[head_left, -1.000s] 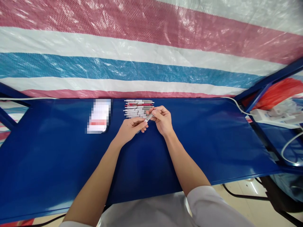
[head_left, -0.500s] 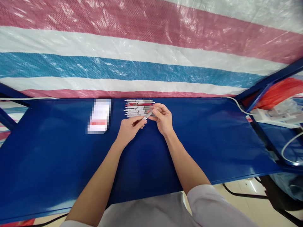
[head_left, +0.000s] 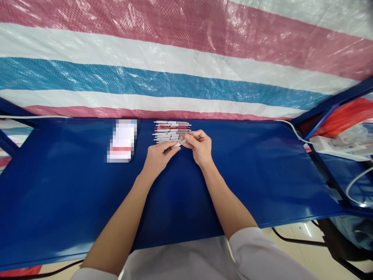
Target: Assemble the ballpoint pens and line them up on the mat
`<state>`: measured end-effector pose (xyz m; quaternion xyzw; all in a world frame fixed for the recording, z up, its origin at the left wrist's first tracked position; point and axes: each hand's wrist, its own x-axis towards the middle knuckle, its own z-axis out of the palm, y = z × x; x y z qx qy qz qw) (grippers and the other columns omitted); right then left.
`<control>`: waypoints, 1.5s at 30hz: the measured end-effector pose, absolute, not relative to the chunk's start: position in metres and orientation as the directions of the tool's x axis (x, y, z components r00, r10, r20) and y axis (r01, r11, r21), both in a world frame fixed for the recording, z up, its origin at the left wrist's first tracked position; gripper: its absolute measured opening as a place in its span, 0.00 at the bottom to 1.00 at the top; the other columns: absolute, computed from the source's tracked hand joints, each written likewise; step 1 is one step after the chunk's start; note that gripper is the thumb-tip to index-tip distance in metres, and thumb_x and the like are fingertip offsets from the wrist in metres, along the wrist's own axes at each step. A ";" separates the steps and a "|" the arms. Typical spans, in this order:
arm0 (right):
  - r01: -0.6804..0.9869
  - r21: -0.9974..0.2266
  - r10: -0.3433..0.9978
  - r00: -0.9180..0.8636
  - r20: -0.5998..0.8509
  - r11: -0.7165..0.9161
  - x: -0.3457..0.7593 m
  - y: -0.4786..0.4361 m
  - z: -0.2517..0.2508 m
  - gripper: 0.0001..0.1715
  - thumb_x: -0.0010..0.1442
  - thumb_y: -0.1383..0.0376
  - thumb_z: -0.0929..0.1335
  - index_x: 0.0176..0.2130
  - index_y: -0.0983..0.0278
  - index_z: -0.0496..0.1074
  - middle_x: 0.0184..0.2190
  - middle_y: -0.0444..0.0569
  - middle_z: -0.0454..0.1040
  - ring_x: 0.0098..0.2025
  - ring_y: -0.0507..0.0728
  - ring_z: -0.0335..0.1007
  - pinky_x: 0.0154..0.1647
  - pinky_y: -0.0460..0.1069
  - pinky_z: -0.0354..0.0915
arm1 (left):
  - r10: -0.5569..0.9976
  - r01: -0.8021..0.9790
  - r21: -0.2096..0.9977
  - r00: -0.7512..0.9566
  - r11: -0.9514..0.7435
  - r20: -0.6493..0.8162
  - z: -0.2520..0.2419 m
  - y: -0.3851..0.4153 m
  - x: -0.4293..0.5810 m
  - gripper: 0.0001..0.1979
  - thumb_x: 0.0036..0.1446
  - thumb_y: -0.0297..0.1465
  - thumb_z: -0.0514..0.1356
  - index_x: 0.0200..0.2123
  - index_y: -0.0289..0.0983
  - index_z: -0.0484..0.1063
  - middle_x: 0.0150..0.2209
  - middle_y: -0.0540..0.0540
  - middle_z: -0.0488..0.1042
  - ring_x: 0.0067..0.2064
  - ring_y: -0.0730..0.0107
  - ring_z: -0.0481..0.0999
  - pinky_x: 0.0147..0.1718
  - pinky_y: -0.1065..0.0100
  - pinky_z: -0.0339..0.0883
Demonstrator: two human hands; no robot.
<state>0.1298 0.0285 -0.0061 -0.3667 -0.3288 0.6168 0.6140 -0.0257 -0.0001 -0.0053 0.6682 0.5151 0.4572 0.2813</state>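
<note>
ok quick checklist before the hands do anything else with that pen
1. Grip: left hand and right hand both pinch the pen: ok.
2. Ends of the pen visible: not ok, the hands cover them.
3. The row of pens behind the hands lies side by side: ok.
4. Right hand clear of that row: cannot tell, they overlap in view.
5. The white pack lies left of the row, apart from both hands: ok.
</note>
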 end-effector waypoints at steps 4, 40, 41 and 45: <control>-0.505 -0.863 0.992 0.112 -0.063 0.002 0.124 0.027 -0.006 0.18 0.45 0.60 0.79 0.27 0.61 0.69 0.29 0.42 0.80 0.34 0.53 0.81 0.28 0.44 0.76 | 0.870 0.502 0.748 0.020 -0.435 0.493 -0.012 0.000 -0.021 0.08 0.57 0.34 0.64 0.38 0.39 0.82 0.38 0.46 0.83 0.38 0.63 0.82 0.43 0.65 0.74; -0.556 -0.829 0.993 0.057 -0.105 -0.056 0.134 0.022 -0.002 0.19 0.38 0.56 0.81 0.29 0.60 0.77 0.26 0.42 0.81 0.33 0.54 0.81 0.33 0.47 0.77 | 0.901 0.481 0.771 0.105 -0.416 0.421 -0.013 -0.004 -0.016 0.10 0.58 0.37 0.62 0.38 0.41 0.82 0.38 0.46 0.83 0.37 0.62 0.81 0.43 0.65 0.73; -0.560 -0.827 0.993 0.055 -0.104 -0.056 0.134 0.021 -0.001 0.19 0.38 0.56 0.80 0.29 0.60 0.77 0.26 0.42 0.81 0.33 0.54 0.81 0.34 0.47 0.77 | 0.897 0.484 0.766 0.101 -0.423 0.431 -0.014 -0.004 -0.016 0.09 0.58 0.37 0.63 0.38 0.41 0.82 0.39 0.46 0.83 0.38 0.62 0.81 0.43 0.65 0.73; -0.563 -0.825 0.996 0.037 -0.083 -0.048 0.134 0.021 0.000 0.19 0.39 0.56 0.80 0.30 0.60 0.77 0.27 0.42 0.81 0.34 0.53 0.81 0.33 0.46 0.76 | 0.905 0.456 0.787 0.125 -0.416 0.406 -0.014 -0.004 -0.017 0.09 0.59 0.36 0.63 0.39 0.41 0.82 0.36 0.48 0.83 0.34 0.64 0.81 0.41 0.66 0.73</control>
